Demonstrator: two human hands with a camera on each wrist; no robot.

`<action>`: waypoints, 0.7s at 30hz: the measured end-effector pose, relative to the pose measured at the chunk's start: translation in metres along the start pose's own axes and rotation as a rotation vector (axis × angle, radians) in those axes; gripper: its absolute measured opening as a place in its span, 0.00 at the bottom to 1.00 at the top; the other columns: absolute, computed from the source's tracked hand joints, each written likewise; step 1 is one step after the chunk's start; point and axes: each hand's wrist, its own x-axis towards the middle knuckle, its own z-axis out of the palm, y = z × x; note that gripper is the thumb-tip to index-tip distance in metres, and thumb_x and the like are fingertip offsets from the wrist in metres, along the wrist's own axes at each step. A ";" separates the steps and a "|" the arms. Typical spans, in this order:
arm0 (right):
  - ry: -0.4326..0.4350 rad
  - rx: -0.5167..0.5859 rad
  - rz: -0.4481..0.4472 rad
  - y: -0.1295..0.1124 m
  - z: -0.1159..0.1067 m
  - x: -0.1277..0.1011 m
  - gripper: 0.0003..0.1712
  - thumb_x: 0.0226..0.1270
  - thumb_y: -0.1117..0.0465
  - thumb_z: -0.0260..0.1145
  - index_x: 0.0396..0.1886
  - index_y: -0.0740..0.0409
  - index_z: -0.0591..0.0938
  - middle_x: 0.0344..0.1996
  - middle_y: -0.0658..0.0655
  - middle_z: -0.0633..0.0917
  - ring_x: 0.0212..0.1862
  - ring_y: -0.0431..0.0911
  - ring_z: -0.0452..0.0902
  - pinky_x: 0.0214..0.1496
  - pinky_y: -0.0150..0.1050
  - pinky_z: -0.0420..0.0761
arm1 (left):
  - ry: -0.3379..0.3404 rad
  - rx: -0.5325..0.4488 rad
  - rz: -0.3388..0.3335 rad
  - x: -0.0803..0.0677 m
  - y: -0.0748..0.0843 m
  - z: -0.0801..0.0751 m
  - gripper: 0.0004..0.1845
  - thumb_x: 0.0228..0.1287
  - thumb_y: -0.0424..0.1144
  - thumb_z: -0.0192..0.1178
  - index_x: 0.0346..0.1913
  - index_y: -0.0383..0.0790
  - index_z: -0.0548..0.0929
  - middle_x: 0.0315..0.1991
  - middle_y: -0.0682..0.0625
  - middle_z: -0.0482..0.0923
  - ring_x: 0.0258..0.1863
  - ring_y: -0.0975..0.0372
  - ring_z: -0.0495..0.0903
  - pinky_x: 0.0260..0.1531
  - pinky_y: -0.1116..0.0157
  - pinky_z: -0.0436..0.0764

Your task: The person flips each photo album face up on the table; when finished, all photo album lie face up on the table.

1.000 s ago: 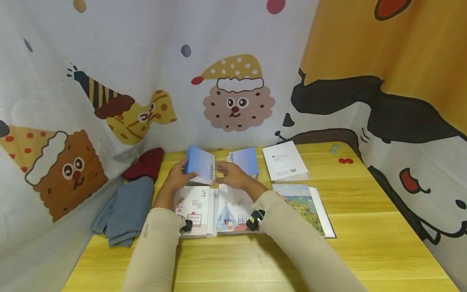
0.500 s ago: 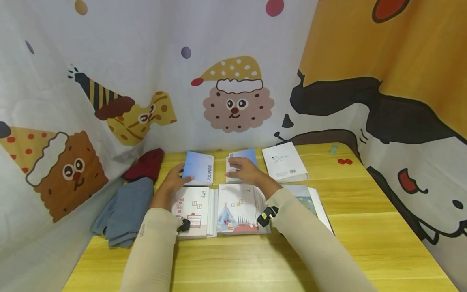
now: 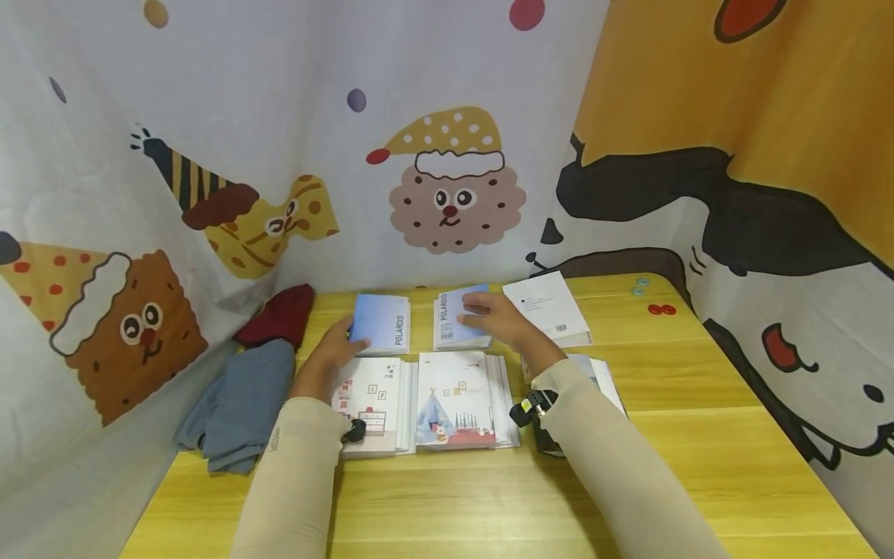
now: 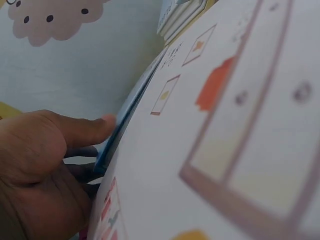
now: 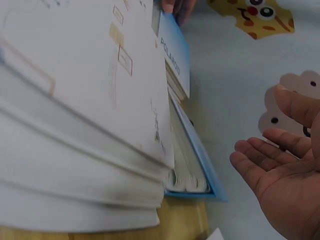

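Note:
My left hand holds the left edge of a blue photo album lettered POLAROID, at the back of the table. In the left wrist view its thumb lies on the album's cover and the other fingers go round the edge. My right hand is over the right side of a second blue POLAROID album. The right wrist view shows that hand with its fingers extended and apart from the album's blue cover. In front lie two white illustrated albums, side by side.
Behind the right forearm stands a white book with a barcode. A landscape-covered book lies partly under that arm. Grey cloth and dark red cloth are at left. Red and teal round pieces lie at the back right.
The left blue album has come down from a tilt to lie flat. My right hand has left it and moved right over the second album. The left hand stays at the first.

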 end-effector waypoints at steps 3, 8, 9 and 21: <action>0.012 -0.011 0.001 0.004 -0.007 -0.002 0.39 0.78 0.56 0.73 0.81 0.66 0.72 0.80 0.65 0.75 0.82 0.58 0.72 0.86 0.53 0.69 | -0.015 0.060 0.032 0.000 0.002 -0.001 0.46 0.83 0.42 0.60 0.89 0.33 0.45 0.89 0.32 0.46 0.89 0.37 0.47 0.89 0.41 0.47; 0.016 -0.025 0.015 0.011 -0.015 -0.001 0.40 0.78 0.55 0.72 0.82 0.65 0.70 0.81 0.65 0.74 0.83 0.59 0.70 0.87 0.54 0.67 | 0.013 0.199 0.125 -0.002 0.010 -0.001 0.48 0.82 0.43 0.62 0.88 0.29 0.44 0.87 0.26 0.47 0.88 0.34 0.49 0.88 0.40 0.50; 0.015 -0.029 0.015 0.013 -0.017 -0.001 0.40 0.79 0.55 0.72 0.82 0.65 0.70 0.81 0.65 0.73 0.83 0.59 0.69 0.87 0.54 0.67 | 0.026 0.232 0.138 -0.003 0.013 -0.001 0.49 0.81 0.43 0.62 0.88 0.28 0.44 0.87 0.25 0.48 0.88 0.34 0.50 0.88 0.40 0.51; 0.043 -0.112 0.020 0.016 -0.033 0.001 0.42 0.78 0.53 0.72 0.83 0.65 0.69 0.83 0.67 0.70 0.86 0.62 0.63 0.88 0.58 0.64 | -0.033 0.323 0.270 -0.022 0.067 0.021 0.50 0.78 0.46 0.66 0.88 0.30 0.48 0.87 0.26 0.49 0.88 0.34 0.50 0.87 0.39 0.54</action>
